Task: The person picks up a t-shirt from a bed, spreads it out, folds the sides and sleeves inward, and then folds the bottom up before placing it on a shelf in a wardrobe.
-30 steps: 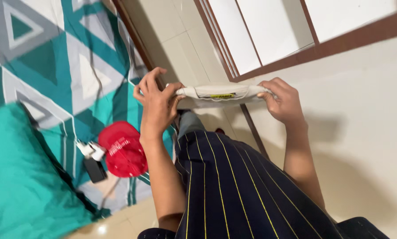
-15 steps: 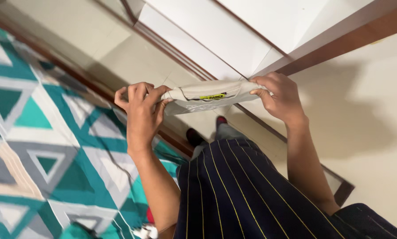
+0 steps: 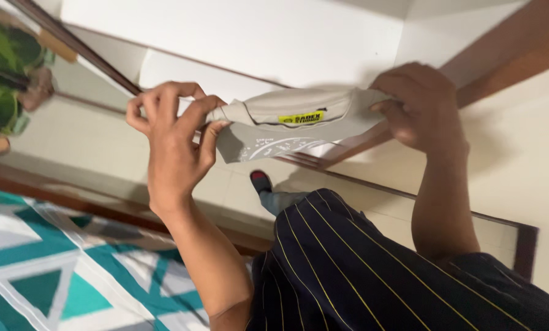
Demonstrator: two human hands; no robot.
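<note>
folded grey garment point(image 3: 290, 122), ends hidden inside left hand point(image 3: 173, 144) and right hand point(image 3: 421, 110).

Grey garment point(image 3: 290, 125) w/ yellow label point(image 3: 300, 117); navy shirt point(image 3: 360, 270) w/ yellow pinstripes; teal-grey-white triangle bedsheet point(image 3: 60, 276).

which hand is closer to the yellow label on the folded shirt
Right, narrowly. The right hand grips the shirt end beside the yellow label; the left hand pinches the far end.
</note>
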